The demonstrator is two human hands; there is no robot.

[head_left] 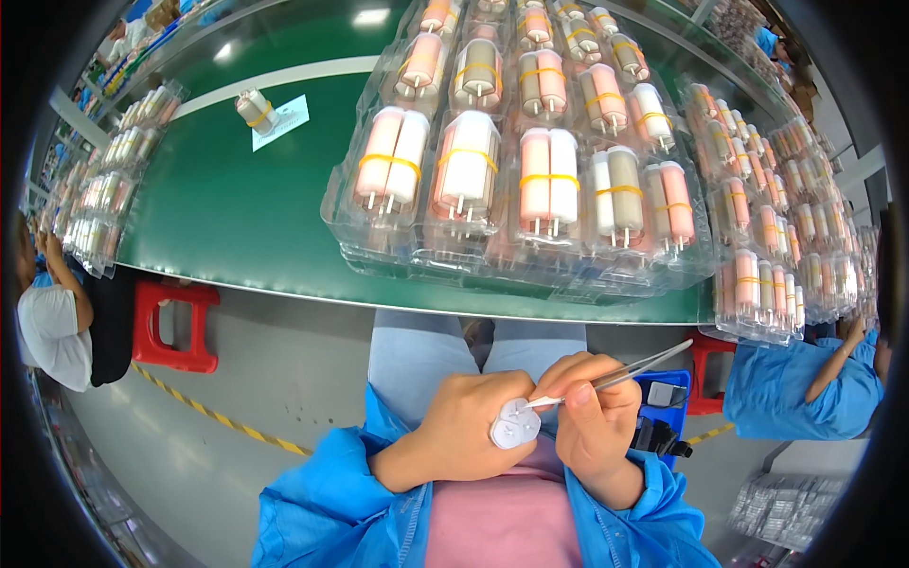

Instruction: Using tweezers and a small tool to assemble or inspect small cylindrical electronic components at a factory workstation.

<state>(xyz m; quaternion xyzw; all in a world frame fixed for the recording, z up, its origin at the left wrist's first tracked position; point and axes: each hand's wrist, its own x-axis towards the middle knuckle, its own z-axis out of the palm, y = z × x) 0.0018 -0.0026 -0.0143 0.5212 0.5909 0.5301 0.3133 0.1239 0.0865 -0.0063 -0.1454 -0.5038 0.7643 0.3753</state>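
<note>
Both hands are working close over your lap: your left hand (471, 426) is gripping a small white plug part (515, 423), while your right hand (595, 417) is pinching metal tweezers (625, 375) against it. Farther off, clear trays (530, 180) of banded pink-and-white cylinders are covering the green worktop (237, 208).

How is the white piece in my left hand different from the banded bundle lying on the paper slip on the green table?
The white piece is a single small part gripped in the left hand over the lap, with the tweezers in the right hand touching it. The banded bundle is several tubes tied with a yellow band, lying untouched on the paper slip far up the green table. Both look mostly white.
</note>
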